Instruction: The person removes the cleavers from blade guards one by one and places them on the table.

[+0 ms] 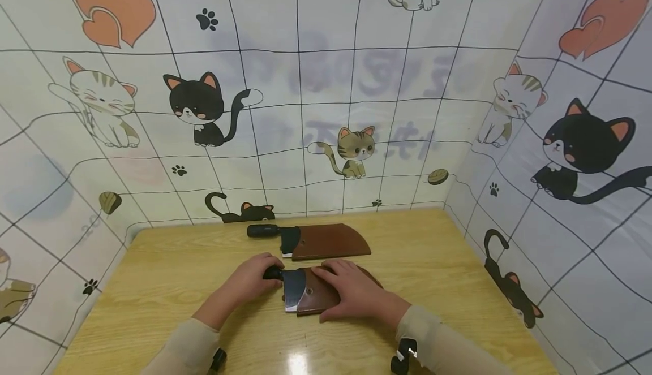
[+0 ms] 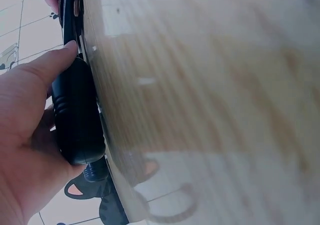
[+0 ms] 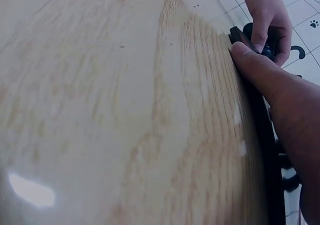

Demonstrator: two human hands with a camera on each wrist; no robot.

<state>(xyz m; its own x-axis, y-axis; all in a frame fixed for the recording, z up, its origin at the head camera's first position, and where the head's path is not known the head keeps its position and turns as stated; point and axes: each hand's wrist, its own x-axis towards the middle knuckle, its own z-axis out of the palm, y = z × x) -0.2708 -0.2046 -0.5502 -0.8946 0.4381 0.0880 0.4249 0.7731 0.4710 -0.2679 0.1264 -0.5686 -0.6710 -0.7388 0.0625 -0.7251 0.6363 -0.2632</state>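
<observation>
Close to me on the table lies a cleaver with a black handle (image 2: 79,110) and a dark blade (image 1: 293,289). Its blade runs into a brown leather sheath (image 1: 317,296) with a round snap. My left hand (image 1: 253,277) holds the handle between thumb and fingers. Across the sheath spreads my right hand (image 1: 354,293), thumb at the near edge and fingers at the far edge, gripping it by its sides. The sheath's right part is mostly hidden under that hand. In the right wrist view my left hand (image 3: 270,22) shows beyond the right thumb.
Just behind lies a second cleaver in a brown sheath (image 1: 333,240), its black handle (image 1: 262,231) pointing left. Both lie on a light wooden table (image 1: 433,262). White cloth walls (image 1: 275,41) printed with cats and grid lines enclose the back and sides.
</observation>
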